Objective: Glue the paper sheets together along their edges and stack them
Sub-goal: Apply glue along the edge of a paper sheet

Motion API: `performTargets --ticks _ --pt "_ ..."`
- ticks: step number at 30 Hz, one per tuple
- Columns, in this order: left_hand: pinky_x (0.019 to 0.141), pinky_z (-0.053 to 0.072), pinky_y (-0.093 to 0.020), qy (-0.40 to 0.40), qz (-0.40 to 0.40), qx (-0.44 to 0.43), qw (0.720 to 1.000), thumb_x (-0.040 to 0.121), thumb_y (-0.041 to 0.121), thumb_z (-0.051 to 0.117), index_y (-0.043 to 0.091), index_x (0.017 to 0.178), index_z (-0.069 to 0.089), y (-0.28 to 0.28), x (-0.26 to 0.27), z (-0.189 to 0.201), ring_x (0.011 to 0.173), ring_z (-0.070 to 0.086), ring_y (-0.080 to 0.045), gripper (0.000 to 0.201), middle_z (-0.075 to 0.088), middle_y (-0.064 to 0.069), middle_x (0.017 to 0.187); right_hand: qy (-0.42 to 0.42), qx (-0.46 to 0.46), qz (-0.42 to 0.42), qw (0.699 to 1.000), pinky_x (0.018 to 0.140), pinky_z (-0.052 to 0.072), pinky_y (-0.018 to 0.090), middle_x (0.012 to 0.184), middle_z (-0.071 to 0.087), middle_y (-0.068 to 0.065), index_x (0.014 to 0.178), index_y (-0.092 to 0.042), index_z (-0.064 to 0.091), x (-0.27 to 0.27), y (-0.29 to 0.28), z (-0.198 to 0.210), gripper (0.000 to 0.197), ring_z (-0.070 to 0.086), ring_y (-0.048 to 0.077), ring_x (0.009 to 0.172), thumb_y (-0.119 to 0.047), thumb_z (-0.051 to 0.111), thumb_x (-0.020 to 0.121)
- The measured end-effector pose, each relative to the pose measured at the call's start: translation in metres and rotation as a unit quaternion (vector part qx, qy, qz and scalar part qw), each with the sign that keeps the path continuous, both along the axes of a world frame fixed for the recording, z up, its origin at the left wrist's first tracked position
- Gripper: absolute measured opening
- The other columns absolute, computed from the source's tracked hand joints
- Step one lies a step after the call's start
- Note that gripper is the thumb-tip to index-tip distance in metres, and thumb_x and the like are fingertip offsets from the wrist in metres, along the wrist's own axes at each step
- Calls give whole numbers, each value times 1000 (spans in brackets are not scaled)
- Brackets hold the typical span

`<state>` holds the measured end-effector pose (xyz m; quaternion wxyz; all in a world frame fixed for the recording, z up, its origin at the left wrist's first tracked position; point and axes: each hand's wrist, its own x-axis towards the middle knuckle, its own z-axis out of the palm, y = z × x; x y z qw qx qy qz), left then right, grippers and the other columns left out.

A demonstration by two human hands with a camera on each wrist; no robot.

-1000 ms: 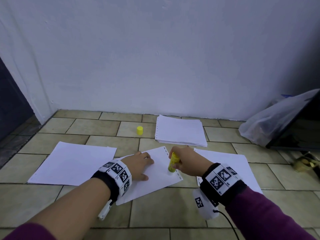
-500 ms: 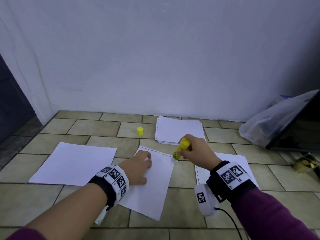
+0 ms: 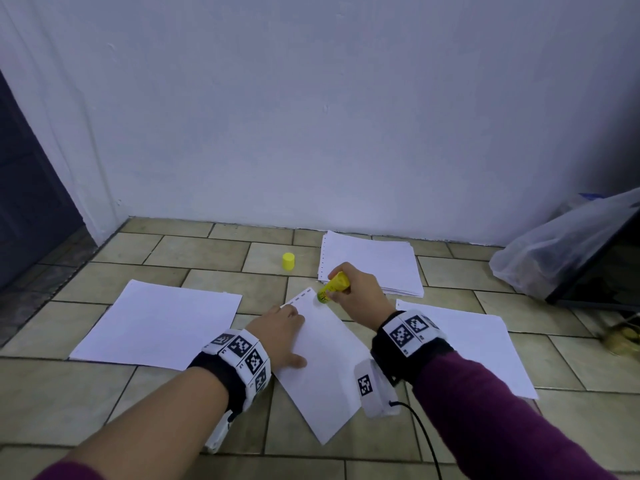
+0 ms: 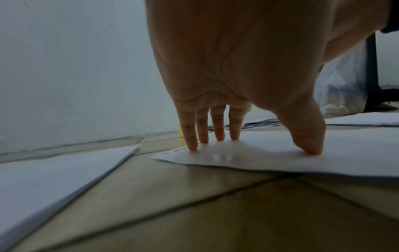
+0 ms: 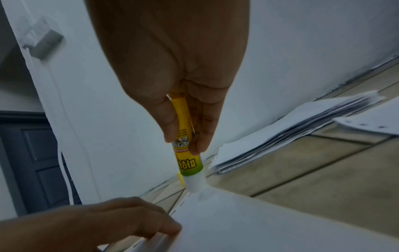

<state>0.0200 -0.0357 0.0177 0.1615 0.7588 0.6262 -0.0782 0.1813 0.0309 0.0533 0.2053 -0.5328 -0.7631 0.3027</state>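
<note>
A white sheet with a perforated edge lies slanted on the tiled floor in front of me. My left hand presses it flat with straight fingers spread on the paper. My right hand grips a yellow glue stick, whose white tip touches the far corner of the sheet. The yellow cap stands alone on a tile beyond. A paper stack lies behind my right hand.
A flat pile of sheets lies to the left and another sheet to the right. A plastic bag and a dark panel sit at the far right. The white wall closes the back, with a dark door on the left.
The sheet has turned under my left hand, so its perforated edge now points away. My right hand carried the glue stick from the sheet's near right side up to its far corner.
</note>
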Motion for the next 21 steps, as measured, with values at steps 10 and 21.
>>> performTargets --ticks 10,21 --pt "107 35 -36 -11 6 7 1000 83 51 66 15 141 35 2 -3 -2 135 29 -20 76 29 -4 148 -143 -3 68 987 72 39 27 115 57 15 117 -15 53 -12 13 -2 28 54 28 102 -15 60 91" --pt "109 34 -38 0 -7 4 1000 83 53 63 15 144 33 5 -4 -6 136 27 -20 77 29 -2 148 -268 -38 161 949 66 38 22 113 59 6 118 -16 55 45 -32 32 30 46 15 90 -15 62 89"
